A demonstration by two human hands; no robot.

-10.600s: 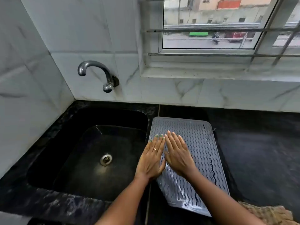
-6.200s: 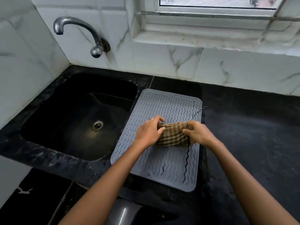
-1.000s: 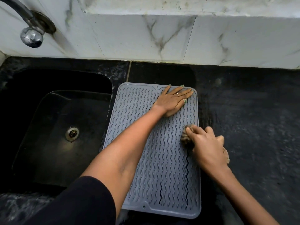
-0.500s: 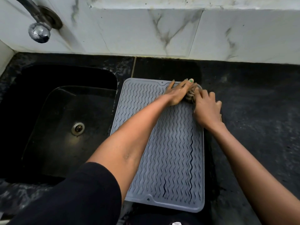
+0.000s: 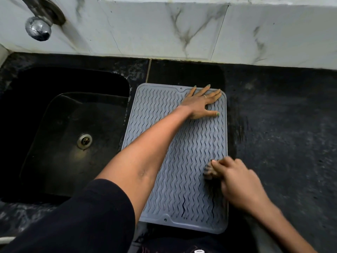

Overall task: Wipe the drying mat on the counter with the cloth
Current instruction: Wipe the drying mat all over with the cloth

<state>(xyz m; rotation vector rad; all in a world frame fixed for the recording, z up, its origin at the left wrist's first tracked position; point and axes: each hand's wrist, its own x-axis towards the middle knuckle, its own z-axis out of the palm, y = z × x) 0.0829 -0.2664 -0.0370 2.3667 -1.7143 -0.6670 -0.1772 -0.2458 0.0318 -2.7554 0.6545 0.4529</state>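
A grey drying mat [image 5: 164, 114] with wavy ridges lies on the black counter, just right of the sink. My left hand [image 5: 202, 103] lies flat on the mat's far right corner, fingers straight and spread. Near the mat's right edge, about two thirds of the way toward me, my right hand [image 5: 238, 181] grips the bunched brown checked cloth [image 5: 208, 170]. Only a small blurred part of the cloth shows at the fingertips, pressed onto the mat.
A black sink [image 5: 69, 136] with a metal drain [image 5: 84, 140] is sunk in at the left. A chrome tap [image 5: 39, 24] juts from the marble-tiled wall above it. Black counter [image 5: 284, 128] stretches right of the mat.
My right hand has drawn the cloth back along the mat's right side, from the far corner toward me. My left hand stays flat at the far right corner.
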